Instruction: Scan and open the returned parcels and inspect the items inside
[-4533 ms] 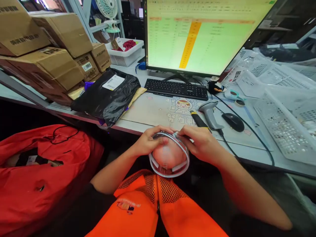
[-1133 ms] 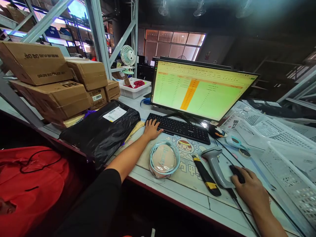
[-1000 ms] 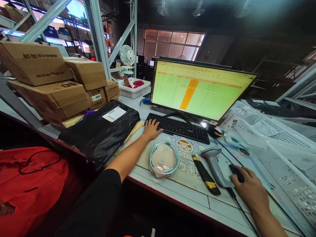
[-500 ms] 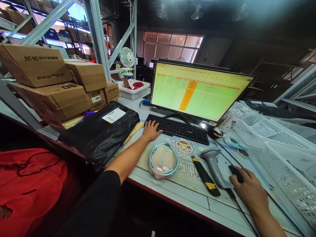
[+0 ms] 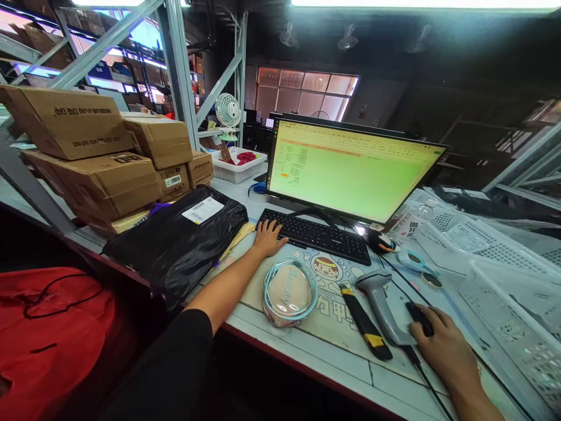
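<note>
My left hand (image 5: 268, 238) rests with spread fingers on the left end of the black keyboard (image 5: 324, 235). On the right, my right hand (image 5: 445, 342) is curled over a black computer mouse (image 5: 419, 318). Behind the keyboard stands a monitor (image 5: 350, 175) showing a spreadsheet on a green background. A round clear pouch with pale blue trim (image 5: 290, 291) lies in front of the keyboard. Between it and my right hand are a black and yellow utility knife (image 5: 366, 321) and a grey barcode scanner (image 5: 383, 304), with the scanner's handle end close to my fingers.
Cardboard boxes (image 5: 87, 175) are stacked at the left, beside a black plastic parcel (image 5: 184, 240) with a white label. White perforated baskets (image 5: 517, 321) stand at the right. A white basket (image 5: 239, 166) with red contents and a small fan (image 5: 228, 110) are behind.
The monitor's spreadsheet has switched to another page, with small text at the left and no orange column. The view has tilted up slightly. Both hands keep their places.
</note>
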A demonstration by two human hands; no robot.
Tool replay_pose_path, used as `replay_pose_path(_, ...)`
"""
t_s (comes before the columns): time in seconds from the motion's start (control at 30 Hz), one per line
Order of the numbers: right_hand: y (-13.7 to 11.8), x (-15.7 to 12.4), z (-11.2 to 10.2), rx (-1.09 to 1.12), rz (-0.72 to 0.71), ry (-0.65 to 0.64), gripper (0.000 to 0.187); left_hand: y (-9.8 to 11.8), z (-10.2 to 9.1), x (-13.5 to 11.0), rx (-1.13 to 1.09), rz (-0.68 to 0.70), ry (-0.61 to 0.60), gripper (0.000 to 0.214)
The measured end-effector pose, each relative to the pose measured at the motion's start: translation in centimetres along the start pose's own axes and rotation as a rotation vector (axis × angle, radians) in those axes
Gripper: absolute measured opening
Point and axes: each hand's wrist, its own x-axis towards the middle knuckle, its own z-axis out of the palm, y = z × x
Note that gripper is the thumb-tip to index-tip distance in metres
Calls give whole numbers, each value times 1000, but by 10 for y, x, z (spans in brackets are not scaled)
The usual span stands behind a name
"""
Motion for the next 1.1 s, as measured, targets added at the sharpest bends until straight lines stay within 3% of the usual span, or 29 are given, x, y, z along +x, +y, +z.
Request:
replay_pose_path(0.5,15,8,13,70,-63,31,66,-2,4,2,-15,9,16,70)
replay_pose_path(1.1,10,6,9,62,-53,28,68,-1,2,1,-32,9,4,69)
